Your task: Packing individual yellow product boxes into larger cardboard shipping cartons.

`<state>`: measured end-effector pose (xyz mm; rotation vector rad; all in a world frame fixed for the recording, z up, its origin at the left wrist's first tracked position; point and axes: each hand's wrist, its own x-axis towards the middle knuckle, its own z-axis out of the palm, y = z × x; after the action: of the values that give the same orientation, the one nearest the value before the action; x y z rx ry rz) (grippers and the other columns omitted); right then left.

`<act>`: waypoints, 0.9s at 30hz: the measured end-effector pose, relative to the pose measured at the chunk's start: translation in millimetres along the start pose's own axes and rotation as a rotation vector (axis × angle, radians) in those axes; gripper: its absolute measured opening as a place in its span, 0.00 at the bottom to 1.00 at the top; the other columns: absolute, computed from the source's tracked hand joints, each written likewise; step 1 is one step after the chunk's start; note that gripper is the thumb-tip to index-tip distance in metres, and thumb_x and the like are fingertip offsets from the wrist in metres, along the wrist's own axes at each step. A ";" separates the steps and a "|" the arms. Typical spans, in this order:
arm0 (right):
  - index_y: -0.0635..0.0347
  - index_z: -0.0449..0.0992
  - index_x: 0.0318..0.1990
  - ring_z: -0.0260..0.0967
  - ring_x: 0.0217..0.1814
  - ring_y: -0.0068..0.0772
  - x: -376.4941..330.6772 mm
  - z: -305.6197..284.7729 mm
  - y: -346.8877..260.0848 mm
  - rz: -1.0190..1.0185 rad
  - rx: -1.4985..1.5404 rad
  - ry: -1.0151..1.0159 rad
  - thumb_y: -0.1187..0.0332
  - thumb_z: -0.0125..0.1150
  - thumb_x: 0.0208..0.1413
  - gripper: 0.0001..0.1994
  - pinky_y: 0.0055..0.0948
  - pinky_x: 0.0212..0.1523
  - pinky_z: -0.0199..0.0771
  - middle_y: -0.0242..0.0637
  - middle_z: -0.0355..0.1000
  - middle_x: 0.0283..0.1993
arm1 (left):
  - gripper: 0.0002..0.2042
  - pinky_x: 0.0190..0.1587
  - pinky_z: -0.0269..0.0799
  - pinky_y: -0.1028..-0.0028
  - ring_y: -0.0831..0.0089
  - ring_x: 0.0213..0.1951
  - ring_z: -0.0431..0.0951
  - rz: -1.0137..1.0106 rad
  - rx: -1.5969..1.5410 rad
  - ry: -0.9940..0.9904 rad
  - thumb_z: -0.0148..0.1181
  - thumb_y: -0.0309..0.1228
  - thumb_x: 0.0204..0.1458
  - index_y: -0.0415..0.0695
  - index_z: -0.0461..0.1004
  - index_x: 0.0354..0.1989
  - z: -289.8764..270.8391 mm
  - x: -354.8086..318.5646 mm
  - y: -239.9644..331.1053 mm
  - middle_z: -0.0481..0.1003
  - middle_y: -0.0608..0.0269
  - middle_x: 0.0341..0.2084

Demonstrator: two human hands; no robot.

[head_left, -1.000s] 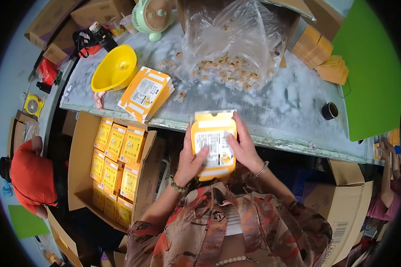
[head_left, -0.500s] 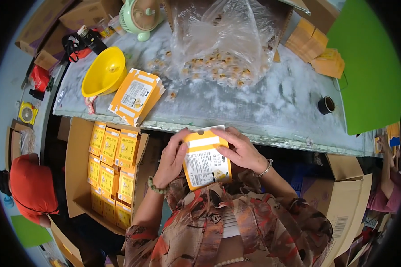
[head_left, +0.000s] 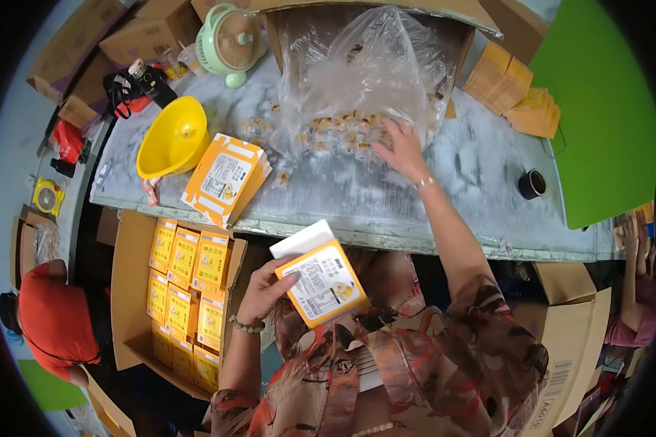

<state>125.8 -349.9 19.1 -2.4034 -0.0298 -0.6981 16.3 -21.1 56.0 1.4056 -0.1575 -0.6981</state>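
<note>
My left hand [head_left: 264,293] grips a small yellow-and-white paper box [head_left: 323,282] in front of my chest. Its white flap stands out at the top end. Across the table my right hand [head_left: 402,151] reaches to the small clear-wrapped pieces [head_left: 335,132], its fingers apart and touching the edge of the pile. The pieces lie at the mouth of a large clear plastic bag [head_left: 364,80], which spills out of a cardboard carton [head_left: 463,47]. Nothing held shows in the right hand, though its fingertips partly merge with the wrappers.
Flat yellow-orange boxes [head_left: 229,175] are stacked beside a yellow bowl [head_left: 173,138]. Below the table edge, a carton [head_left: 124,291] holds several filled yellow boxes [head_left: 211,262]. A dark cup [head_left: 532,183] stands at right, with more orange flats [head_left: 499,76] behind. Other people work at both sides.
My right hand has let go of the box and moved forward to the wrapped pieces. The box is now in my left hand alone, tilted, with its white flap raised.
</note>
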 end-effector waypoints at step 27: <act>0.60 0.66 0.42 0.57 0.47 0.32 -99.6 -92.5 38.4 0.276 0.170 -0.017 0.69 0.59 0.37 0.20 0.25 0.45 0.57 0.36 0.61 0.43 | 0.11 0.32 0.73 0.68 0.68 0.33 0.73 0.193 -0.340 0.477 0.45 0.32 0.49 0.39 0.62 0.38 -17.5 71.4 -24.5 0.69 0.58 0.32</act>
<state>3.4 -419.7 9.8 -2.1952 0.2223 -0.5241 72.9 -44.4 8.5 1.1721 0.1921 -0.2036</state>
